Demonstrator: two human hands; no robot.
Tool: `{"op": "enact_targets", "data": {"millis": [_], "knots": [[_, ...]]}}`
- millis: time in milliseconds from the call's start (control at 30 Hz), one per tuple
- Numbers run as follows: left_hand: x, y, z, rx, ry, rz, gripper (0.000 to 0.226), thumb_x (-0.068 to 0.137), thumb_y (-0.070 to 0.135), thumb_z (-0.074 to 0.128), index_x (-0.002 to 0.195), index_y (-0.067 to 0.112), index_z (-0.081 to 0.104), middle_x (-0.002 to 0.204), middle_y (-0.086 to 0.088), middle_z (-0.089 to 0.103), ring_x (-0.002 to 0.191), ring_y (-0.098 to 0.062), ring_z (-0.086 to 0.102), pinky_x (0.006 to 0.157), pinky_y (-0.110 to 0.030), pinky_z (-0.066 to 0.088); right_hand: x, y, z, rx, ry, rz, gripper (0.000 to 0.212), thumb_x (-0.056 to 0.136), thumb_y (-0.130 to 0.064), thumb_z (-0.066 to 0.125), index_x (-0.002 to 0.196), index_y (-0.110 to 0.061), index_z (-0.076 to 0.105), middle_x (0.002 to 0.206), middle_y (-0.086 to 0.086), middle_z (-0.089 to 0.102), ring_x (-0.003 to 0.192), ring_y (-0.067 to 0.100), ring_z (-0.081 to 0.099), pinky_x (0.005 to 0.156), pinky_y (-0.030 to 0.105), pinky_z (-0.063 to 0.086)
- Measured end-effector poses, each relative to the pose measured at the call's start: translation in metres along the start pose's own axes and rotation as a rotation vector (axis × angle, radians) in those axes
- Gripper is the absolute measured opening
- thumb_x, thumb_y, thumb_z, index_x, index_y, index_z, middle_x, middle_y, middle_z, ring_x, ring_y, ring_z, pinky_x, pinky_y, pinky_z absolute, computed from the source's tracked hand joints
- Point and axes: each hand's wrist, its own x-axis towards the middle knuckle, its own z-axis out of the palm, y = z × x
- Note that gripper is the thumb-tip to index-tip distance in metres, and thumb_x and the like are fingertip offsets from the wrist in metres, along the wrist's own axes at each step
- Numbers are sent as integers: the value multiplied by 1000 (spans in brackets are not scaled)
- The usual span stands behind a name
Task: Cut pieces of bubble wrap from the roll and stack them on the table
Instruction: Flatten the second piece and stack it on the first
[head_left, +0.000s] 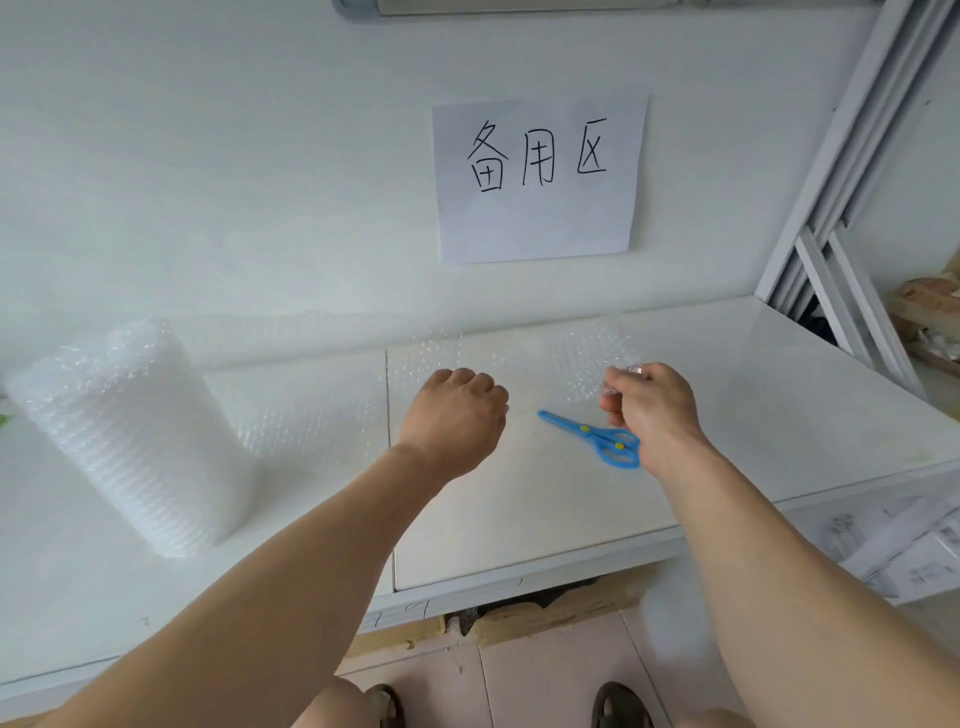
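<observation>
A fat roll of clear bubble wrap stands at the left of the white table. Its loose sheet runs rightward along the wall. My left hand grips the sheet's near edge in a fist at the table's middle. My right hand pinches the sheet's right end and holds it off the surface. The raised part of the wrap hangs between my two hands. Blue scissors with yellow rivets lie shut on the table, partly under my right hand.
A paper sign with handwritten characters is stuck on the wall behind. A white metal shelf frame rises at the right. Printed papers lie on a lower shelf. My feet stand on tiled floor.
</observation>
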Motion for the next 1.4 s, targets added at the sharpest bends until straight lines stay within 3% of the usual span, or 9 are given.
{"op": "enact_targets", "data": {"millis": [433,600,667,767,900,1100,1233,1333,1400], "knots": [[95,-4,61,-9,36,48,20,83,19,65,64,15,62,64,0,63,62,-27,60,60,-32,48,126,1,17,15,58,-22,17,90,-17,57,74,-17,50,78,1,65,52,10,58,49,24,39],[102,-8,87,-2,13,47,20,87,22,62,68,16,64,68,0,65,67,-27,62,65,-35,49,161,14,34,-143,75,-17,17,84,-21,59,70,-17,51,82,5,67,66,22,69,60,29,48],[100,-10,93,12,3,50,19,85,22,63,67,15,64,67,0,65,67,-27,62,64,-34,49,166,19,37,-343,100,-54,19,84,-28,63,93,-12,62,100,10,69,93,31,69,75,32,48],[95,-11,96,15,-16,60,18,84,20,64,66,13,64,66,-1,64,65,-28,61,62,-35,50,157,20,37,-615,155,-81,50,89,-31,62,131,-10,46,130,15,49,107,36,61,77,36,42],[83,-11,81,-12,-5,112,17,82,16,66,66,12,63,63,-1,60,61,-28,58,61,-36,50,131,18,40,-827,201,-319,44,93,-29,55,134,-13,46,134,13,40,108,34,58,80,39,45],[31,-21,48,-71,130,83,14,86,15,57,76,12,65,76,-1,63,74,-26,59,69,-40,50,58,14,81,-653,-123,-438,33,95,-35,50,118,-14,63,115,8,67,110,29,60,87,33,44],[-21,-36,28,-104,250,-112,16,85,15,63,98,10,70,105,-4,69,97,-27,61,86,-38,49,0,21,111,-562,-433,-287,56,96,-50,47,139,-14,48,129,4,64,123,25,55,96,31,39],[-56,-42,18,-156,253,-335,31,89,25,55,115,10,66,121,-7,65,110,-27,58,91,-38,48,-26,26,125,-438,-493,-171,70,92,-59,49,146,-18,36,131,0,61,121,23,55,91,29,38],[-74,-44,14,-199,222,-459,38,91,32,49,119,10,63,125,-8,63,113,-28,58,92,-39,48,-36,27,132,-375,-462,-139,66,88,-62,53,139,-21,45,121,1,65,112,22,60,91,31,44]]}}
